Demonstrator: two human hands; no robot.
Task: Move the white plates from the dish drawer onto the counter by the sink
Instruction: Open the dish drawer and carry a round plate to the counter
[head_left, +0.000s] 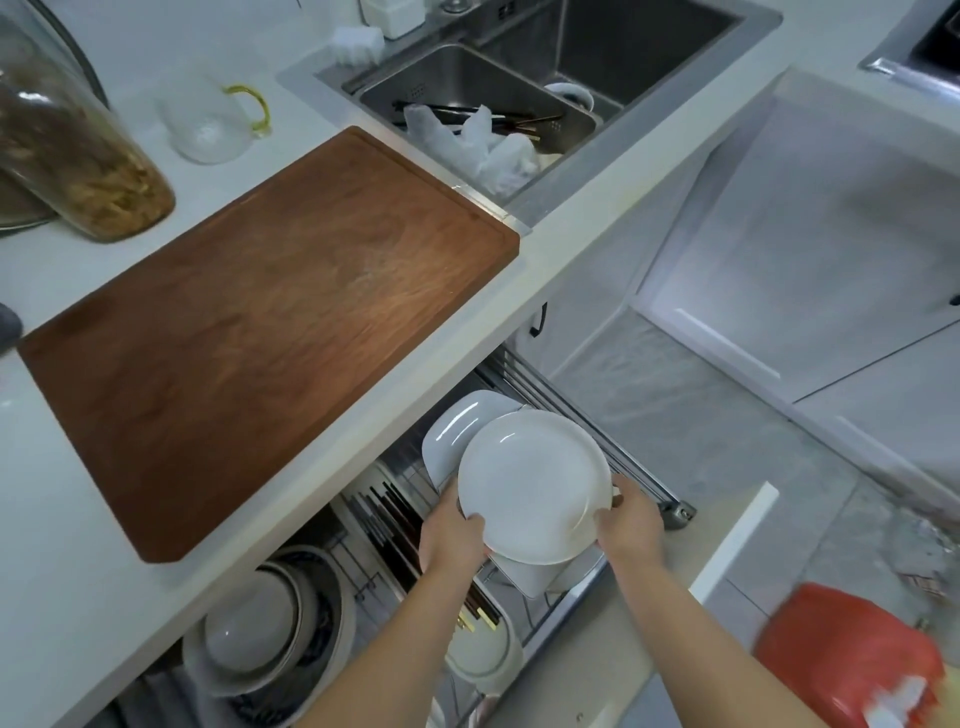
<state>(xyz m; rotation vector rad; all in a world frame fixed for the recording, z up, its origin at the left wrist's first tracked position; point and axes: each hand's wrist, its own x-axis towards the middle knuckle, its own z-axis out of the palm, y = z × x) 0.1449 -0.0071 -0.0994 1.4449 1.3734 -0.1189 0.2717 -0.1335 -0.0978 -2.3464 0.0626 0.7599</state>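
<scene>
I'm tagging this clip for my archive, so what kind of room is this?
A home kitchen, most likely: a steel sink set into a white counter, a wooden cutting board beside it, and an open dish drawer of crockery from which both hands lift a white plate.

white counter (62, 613), wooden cutting board (270, 332), glass jar (78, 150)

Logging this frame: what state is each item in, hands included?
Dish drawer: pulled open.
Round white plate: held above the drawer, tilted.
Left hand: gripping the plate's left edge.
Right hand: gripping its right edge.
Other white plates: still in the drawer.
Cutting board: flat on counter, bare.
Sink: holds utensils.
</scene>
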